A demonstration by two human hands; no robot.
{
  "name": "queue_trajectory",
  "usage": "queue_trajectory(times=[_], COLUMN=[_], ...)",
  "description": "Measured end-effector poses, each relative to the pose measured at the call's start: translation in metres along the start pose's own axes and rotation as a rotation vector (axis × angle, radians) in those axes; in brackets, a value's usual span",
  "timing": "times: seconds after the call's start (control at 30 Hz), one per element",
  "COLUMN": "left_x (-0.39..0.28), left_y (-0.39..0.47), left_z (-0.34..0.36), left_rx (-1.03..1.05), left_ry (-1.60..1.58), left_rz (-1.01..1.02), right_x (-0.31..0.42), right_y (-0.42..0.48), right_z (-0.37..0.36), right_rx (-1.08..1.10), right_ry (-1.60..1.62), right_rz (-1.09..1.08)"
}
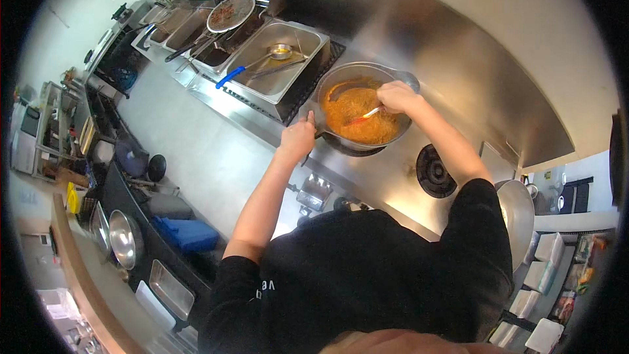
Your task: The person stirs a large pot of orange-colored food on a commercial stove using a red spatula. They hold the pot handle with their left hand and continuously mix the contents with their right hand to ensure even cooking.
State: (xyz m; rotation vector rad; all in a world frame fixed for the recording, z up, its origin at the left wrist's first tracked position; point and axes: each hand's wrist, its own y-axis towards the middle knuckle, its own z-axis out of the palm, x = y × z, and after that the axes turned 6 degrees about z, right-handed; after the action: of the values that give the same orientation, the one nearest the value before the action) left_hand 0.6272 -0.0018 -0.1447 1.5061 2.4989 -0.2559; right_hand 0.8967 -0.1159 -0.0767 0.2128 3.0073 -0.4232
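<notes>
A large metal pot (328, 76) stands on the stove top, with thick, grainy orange sauce (366, 130) in it. My right hand (397, 97) grips the pale handle of a spatula (373, 111) over the pot's right side. The spatula's red end (357, 120) dips into the sauce. At the near left rim, my left hand (298, 136) is closed around the pot's side handle, mostly hidden by the fingers. A grey piece, a cloth or part of the handle, shows beside that hand; I cannot tell which.
Left of the pot is a steel basin (260, 76) holding a blue-handled ladle (231, 77). A mesh strainer (231, 14) rests over the fryers behind it. A round black burner (436, 171) lies to the right, near a large metal bowl (516, 221). Behind me runs a black counter (142, 206).
</notes>
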Motion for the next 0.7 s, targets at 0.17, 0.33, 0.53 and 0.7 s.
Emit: queue_trajectory(times=[0.17,0.33,0.53,0.7], left_x=[0.004,0.005,0.007,0.001], left_y=[0.0,0.001,-0.001,-0.001], left_z=[0.002,0.002,0.001,-0.007], left_rx=[0.011,-0.03,-0.04,0.019], left_ry=[-0.022,-0.023,-0.018,-0.039], left_rz=[0.0,0.052,0.046,0.037], right_x=[0.028,0.027,-0.018,0.003], right_y=[-0.036,-0.014,-0.006,-0.019], right_z=[-0.003,0.045,0.03,0.077], right_rx=[0.082,-0.023,-0.168,-0.162], right_ry=[0.022,0.046,0.011,0.098], right_rz=[0.141,0.333,0.533,0.479])
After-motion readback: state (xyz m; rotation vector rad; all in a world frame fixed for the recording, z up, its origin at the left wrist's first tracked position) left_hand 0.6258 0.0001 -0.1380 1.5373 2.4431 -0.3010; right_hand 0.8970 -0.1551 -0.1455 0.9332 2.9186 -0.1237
